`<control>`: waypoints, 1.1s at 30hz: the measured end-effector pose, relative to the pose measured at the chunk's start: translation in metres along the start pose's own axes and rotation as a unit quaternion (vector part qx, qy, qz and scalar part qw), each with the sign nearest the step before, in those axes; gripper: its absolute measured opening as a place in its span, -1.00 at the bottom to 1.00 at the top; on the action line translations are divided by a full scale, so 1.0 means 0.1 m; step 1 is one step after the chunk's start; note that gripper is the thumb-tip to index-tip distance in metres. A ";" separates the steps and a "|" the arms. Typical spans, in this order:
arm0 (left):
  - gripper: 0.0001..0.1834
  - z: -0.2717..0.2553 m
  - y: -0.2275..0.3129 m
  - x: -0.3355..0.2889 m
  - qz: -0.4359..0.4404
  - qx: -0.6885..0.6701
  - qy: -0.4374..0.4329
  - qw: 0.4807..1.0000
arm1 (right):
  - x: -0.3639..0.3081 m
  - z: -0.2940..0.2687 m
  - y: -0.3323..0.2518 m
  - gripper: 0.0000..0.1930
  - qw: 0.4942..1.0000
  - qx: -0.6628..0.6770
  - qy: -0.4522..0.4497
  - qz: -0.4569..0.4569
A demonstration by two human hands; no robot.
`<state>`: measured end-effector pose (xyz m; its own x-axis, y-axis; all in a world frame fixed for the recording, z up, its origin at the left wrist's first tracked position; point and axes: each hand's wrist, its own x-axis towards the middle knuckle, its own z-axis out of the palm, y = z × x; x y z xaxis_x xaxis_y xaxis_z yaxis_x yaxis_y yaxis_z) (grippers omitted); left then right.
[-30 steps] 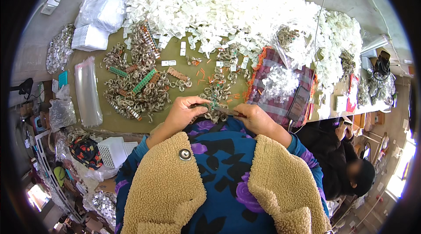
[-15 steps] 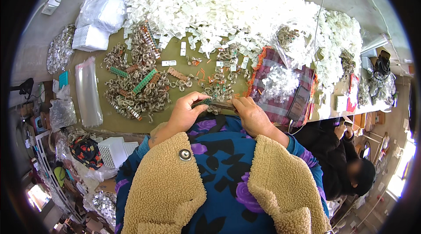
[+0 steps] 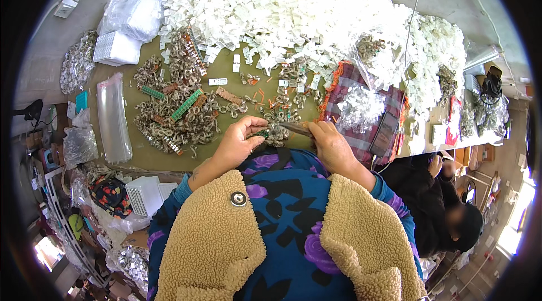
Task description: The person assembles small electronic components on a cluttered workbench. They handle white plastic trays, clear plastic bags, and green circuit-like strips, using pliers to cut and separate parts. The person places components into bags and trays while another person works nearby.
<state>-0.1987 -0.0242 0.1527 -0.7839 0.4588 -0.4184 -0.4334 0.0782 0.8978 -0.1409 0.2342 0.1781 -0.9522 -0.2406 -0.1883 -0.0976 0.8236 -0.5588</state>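
Observation:
My left hand [image 3: 234, 144] is closed, pinching a small green strip [image 3: 261, 133] between thumb and fingers near the table's front edge. In my right hand [image 3: 334, 144] I grip a slim dark metal tool [image 3: 296, 128] that tapers to a point; its exact kind is unclear. The tool's tip lies close to the fingers of my left hand, above a pile of small curled metal pieces [image 3: 280, 116]. To the left is a larger heap of such pieces [image 3: 197, 120], with a green strip [image 3: 187, 104] and a brown strip [image 3: 228, 96] among them.
White plastic pieces [image 3: 271, 7] are heaped along the far side. On the right, a checked cloth [image 3: 355, 72] bears clear plastic bits and a phone [image 3: 385, 134]. Plastic sleeves [image 3: 114, 117] lie at left. Another person [image 3: 437, 199] sits at lower right. A cable [image 3: 407, 47] hangs over the table.
My right hand has shifted slightly right, and the tool is now angled with its tip beside my left fingers. My left hand still pinches the green strip.

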 end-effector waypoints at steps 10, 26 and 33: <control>-0.73 0.00 -0.09 0.02 0.020 0.017 0.000 1.000 | 0.04 0.01 -0.10 -0.61 0.999 0.016 -0.035 -0.034; -0.73 0.00 0.10 -0.05 0.185 0.318 -0.008 0.930 | 0.06 -0.02 0.09 -0.72 0.996 0.023 -0.018 -0.080; -0.72 -0.04 0.01 -0.01 -0.076 0.044 0.005 0.996 | 0.08 0.03 0.13 -0.68 0.997 0.069 -0.027 -0.030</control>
<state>-0.2003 -0.0276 0.1533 -0.7170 0.4265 -0.5513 -0.5073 0.2232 0.8324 -0.1488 0.2411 0.1668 -0.9286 -0.3172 -0.1925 -0.1091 0.7294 -0.6753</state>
